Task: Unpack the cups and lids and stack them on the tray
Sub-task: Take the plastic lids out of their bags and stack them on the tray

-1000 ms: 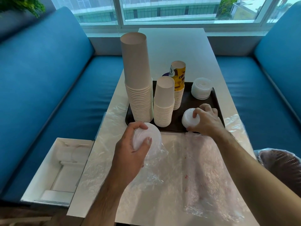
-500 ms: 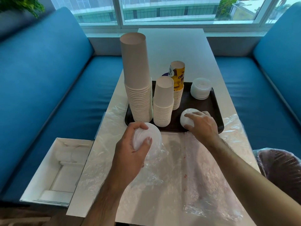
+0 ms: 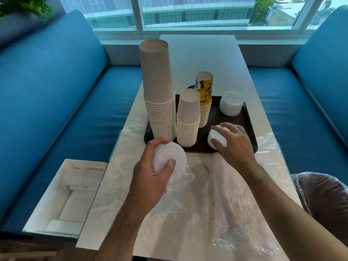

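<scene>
A dark tray [image 3: 248,127] on the white table carries a tall stack of white cups [image 3: 158,95], a shorter white stack [image 3: 188,121], a stack topped by a yellow printed cup [image 3: 205,95] and a pile of clear lids [image 3: 232,103] at its far right corner. My right hand [image 3: 233,144] holds a small stack of white lids [image 3: 215,141] low over the tray's near right part. My left hand [image 3: 150,178] grips another stack of lids [image 3: 169,160], still partly in clear plastic wrap, just in front of the tray.
Crumpled clear plastic wrap [image 3: 216,204] covers the near half of the table. An open white cardboard box [image 3: 62,196] sits on the blue bench at left. A bin lined with plastic [image 3: 327,196] stands at right. Blue benches flank the table.
My right hand has shifted slightly left and toward me with its lids, settling lower over the tray. My left hand has kept its lids in place.
</scene>
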